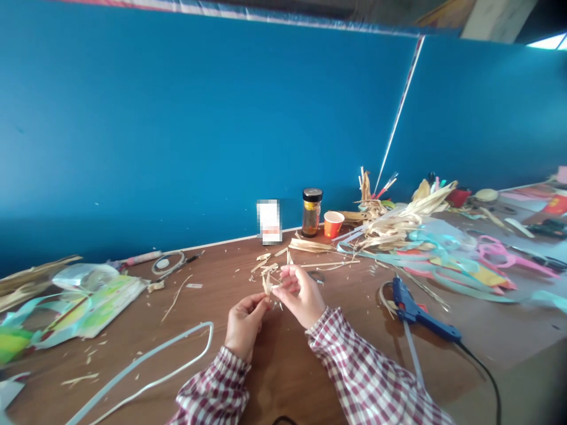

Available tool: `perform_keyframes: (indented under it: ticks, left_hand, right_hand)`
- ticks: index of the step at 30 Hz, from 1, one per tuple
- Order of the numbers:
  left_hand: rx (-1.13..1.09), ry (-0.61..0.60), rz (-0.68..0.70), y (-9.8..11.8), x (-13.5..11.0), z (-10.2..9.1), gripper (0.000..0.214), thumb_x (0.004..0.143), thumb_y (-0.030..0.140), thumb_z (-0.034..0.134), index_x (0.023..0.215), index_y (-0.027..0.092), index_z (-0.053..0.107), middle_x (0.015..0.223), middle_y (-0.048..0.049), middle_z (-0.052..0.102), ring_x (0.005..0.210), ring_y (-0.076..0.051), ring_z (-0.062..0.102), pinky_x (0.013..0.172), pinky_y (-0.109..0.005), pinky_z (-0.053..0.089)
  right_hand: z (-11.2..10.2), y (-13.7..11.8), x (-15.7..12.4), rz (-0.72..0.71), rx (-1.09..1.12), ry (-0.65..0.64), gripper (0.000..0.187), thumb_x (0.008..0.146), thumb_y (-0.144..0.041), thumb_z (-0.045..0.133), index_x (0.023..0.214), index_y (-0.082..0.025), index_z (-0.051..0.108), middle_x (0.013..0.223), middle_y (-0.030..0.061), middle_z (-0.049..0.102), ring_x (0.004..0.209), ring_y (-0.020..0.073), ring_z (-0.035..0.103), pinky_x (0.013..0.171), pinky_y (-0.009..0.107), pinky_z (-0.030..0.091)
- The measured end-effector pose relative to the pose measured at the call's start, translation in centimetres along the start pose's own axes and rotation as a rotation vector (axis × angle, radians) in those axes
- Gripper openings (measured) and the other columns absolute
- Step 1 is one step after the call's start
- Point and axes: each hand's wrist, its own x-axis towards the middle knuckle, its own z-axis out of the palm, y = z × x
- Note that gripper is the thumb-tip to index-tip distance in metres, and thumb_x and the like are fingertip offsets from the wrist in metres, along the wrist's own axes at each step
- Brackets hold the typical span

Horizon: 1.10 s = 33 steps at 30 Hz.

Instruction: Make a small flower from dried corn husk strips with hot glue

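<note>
Above the middle of the brown table, my left hand (247,323) pinches the base of a small folded piece of dried corn husk (267,283) between thumb and forefinger. My right hand (305,295) meets it from the right, thumb and forefinger closed on the husk's side while the other fingers curl loosely above. The pale piece points upward with a few thin tips. Just beyond it lie husk scraps (264,258) and thin strips. Part of the husk is hidden by my fingertips.
A blue hot glue gun (411,313) with a black cord lies at the right, near pink scissors (500,252) and a husk pile (398,227). Behind stand a lidded jar (312,215) and an orange paper cup (333,225). A white cord (177,342) loops at front left.
</note>
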Motion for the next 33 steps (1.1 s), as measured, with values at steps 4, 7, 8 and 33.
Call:
perform_keyframes:
  ticks: [4, 7, 8, 33]
  left_hand:
    - [-0.108, 0.009, 0.008, 0.0, 0.1, -0.1, 0.036, 0.060, 0.037, 0.073, 0.082, 0.010, 0.065, 0.059, 0.0008, 0.060, 0.035, 0.000, 0.030, 0.033, -0.015, 0.022]
    - [-0.137, -0.001, 0.005, 0.0, 0.0, -0.1, 0.036, 0.059, 0.038, 0.073, 0.081, 0.010, 0.065, 0.060, 0.0004, 0.060, 0.035, 0.000, 0.031, 0.032, -0.014, 0.022]
    - [-0.136, -0.010, 0.006, -0.1, -0.1, 0.0, 0.036, 0.059, 0.039, 0.073, 0.080, 0.010, 0.065, 0.060, 0.0004, 0.060, 0.035, 0.000, 0.031, 0.032, -0.014, 0.022]
    - [0.172, -0.023, 0.214, -0.8, 0.0, 0.0, 0.030, 0.066, 0.036, 0.066, 0.086, 0.015, 0.071, 0.064, -0.0044, 0.068, 0.042, -0.011, 0.050, 0.039, -0.022, 0.040]
  right_hand:
    - [0.6, 0.3, -0.2, 0.102, 0.123, -0.004, 0.043, 0.072, -0.032, 0.065, 0.108, -0.018, 0.048, 0.095, 0.0069, 0.058, 0.074, 0.0153, 0.059, 0.060, 0.027, 0.051]
    - [1.2, 0.7, -0.4, 0.168, 0.236, -0.102, 0.031, 0.074, -0.031, 0.063, 0.100, -0.017, 0.053, 0.084, 0.0044, 0.061, 0.070, 0.0157, 0.061, 0.064, 0.029, 0.051]
    - [1.3, 0.7, -0.5, 0.186, 0.272, -0.131, 0.027, 0.074, -0.030, 0.062, 0.097, -0.017, 0.055, 0.080, 0.0035, 0.062, 0.069, 0.0158, 0.062, 0.065, 0.030, 0.052]
    - [1.7, 1.6, -0.3, 0.304, 0.417, -0.149, 0.020, 0.068, -0.034, 0.069, 0.070, -0.014, 0.065, 0.059, 0.0014, 0.063, 0.057, 0.0152, 0.060, 0.060, 0.029, 0.049]
